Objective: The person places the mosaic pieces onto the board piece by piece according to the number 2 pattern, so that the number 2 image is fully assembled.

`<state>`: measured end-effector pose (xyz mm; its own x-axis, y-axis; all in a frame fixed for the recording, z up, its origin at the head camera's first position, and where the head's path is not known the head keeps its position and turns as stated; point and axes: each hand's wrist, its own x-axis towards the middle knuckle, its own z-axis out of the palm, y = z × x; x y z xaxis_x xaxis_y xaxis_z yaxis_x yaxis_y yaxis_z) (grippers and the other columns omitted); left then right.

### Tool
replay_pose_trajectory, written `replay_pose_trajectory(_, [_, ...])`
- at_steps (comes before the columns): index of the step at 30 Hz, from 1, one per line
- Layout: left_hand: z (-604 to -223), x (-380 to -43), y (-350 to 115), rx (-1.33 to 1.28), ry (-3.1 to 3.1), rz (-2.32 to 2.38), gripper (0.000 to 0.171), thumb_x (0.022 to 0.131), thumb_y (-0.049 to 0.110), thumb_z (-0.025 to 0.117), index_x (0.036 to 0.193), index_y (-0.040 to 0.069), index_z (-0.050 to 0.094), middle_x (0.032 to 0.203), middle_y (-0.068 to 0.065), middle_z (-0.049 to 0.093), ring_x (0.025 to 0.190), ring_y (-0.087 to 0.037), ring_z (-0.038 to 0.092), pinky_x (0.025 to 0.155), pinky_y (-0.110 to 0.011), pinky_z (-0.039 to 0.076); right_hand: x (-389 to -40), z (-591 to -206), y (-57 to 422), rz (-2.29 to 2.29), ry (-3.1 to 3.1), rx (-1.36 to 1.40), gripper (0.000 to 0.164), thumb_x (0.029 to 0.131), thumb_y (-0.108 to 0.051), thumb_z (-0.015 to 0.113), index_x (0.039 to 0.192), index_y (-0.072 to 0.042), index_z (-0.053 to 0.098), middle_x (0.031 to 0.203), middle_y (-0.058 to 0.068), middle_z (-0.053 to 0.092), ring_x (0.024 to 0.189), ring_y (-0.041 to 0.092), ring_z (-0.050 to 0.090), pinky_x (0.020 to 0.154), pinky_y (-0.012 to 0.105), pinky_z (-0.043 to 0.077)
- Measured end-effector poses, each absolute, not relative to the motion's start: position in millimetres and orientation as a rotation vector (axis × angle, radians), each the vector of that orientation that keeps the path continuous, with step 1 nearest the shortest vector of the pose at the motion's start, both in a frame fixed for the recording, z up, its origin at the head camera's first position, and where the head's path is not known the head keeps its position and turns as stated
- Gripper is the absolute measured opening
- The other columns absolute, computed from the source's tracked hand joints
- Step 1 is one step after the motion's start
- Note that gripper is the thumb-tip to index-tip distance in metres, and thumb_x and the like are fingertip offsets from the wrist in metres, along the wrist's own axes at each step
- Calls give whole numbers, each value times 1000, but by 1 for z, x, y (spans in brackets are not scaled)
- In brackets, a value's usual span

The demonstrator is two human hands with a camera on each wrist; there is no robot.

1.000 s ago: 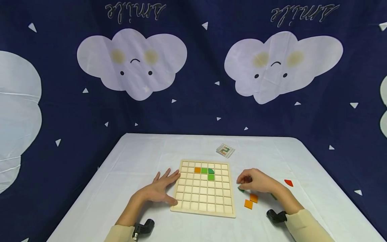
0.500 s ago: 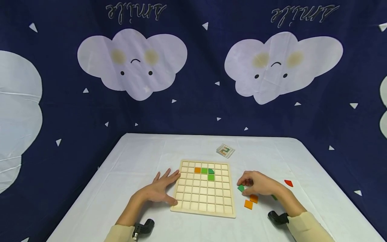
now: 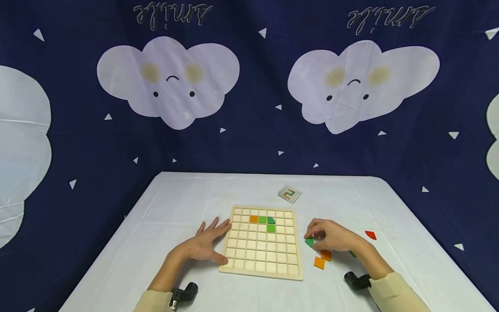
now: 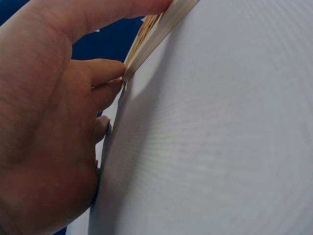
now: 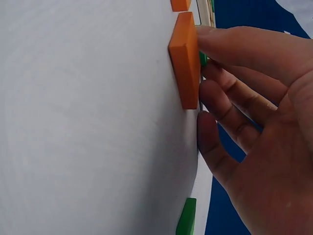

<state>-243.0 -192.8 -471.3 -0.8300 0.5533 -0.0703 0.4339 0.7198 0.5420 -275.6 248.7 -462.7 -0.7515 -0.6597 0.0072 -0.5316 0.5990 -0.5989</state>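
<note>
My left hand [image 3: 203, 245] lies with fingers spread at the left edge of the wooden grid board [image 3: 260, 274], its thumb and fingertips touching the frame. In the left wrist view the fingers [image 4: 108, 71] reach the board's side. Right of the board, my right hand [image 3: 332, 235] holds a green tile [image 3: 309, 242] between thumb and fingertips, low over the tablecloth. The right wrist view shows this tile mostly hidden behind the thumb and an orange square tile [image 5: 185, 61]. On the board sit an orange tile [image 3: 254, 219], two light green squares [image 3: 263, 219] and a dark green rounded tile [image 3: 271, 220].
Another orange square [image 3: 319, 263] lies in front of the right hand. A red rounded tile [image 3: 371, 235] is farther right, and a green piece [image 5: 187, 218] shows partly under the right forearm. A small pattern card stack [image 3: 290, 194] lies behind the board.
My right hand has shifted its fingers around the green tile, which shows more and sits turned from one second ago. My left hand and the board stay in place.
</note>
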Motion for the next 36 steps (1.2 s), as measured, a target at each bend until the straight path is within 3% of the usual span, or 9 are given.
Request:
replay_pose_trajectory(17, [-471, -242, -194, 785, 2702, 758, 107, 66, 56, 77, 153, 16, 29, 159, 3, 17, 145, -29, 0, 111, -58, -7, -274, -465, 243, -928, 2582, -984, 23, 79, -11, 77, 100, -19, 76, 97, -9, 61, 85, 18, 56, 75, 29, 50])
replay_pose_trajectory(36, [-472, -243, -193, 786, 2698, 757, 107, 67, 56, 77, 153, 16, 28, 159, 4, 16, 145, -29, -1, 111, -58, -7, -279, -467, 241, -932, 2669, -867, 18, 80, -19, 77, 97, -20, 75, 86, -9, 62, 78, 14, 55, 67, 27, 49])
